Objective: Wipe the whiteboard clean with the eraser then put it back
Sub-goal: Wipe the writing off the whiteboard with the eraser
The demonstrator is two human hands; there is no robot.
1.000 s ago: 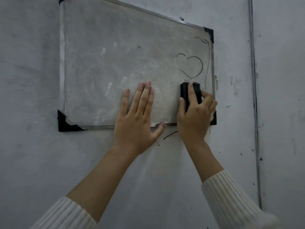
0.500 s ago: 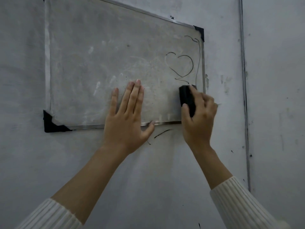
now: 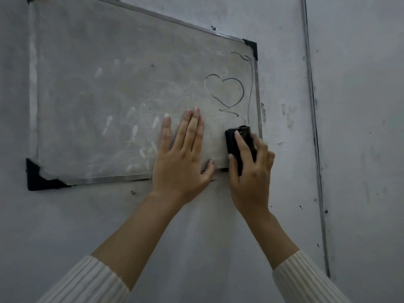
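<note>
The whiteboard [image 3: 122, 101] hangs tilted on a grey wall [image 3: 360, 127], and its upper left corner runs off the top of the view, so only three of its black corner caps show in part; the lower right one is hidden behind the right hand [image 3: 251, 171]. The board's surface is smeared and dull, and the faint pale streaks across its middle are too blurred to read as any mark. Near the board's right edge a drawn heart [image 3: 225, 90] stays clear, with a thin line running down beside it. The black eraser [image 3: 235, 143] lies flat against the board's lower right corner, just below the heart; its lower half is covered by the right hand. That hand grips the eraser, the forefinger laid along its back, the thumb on its left side and the other fingers curled over its right side. The left hand [image 3: 181, 162] presses flat and spread on the board's lower edge, just left of the eraser, not touching it. Ribbed white sleeves [image 3: 87, 281] are cut off at the bottom.
</note>
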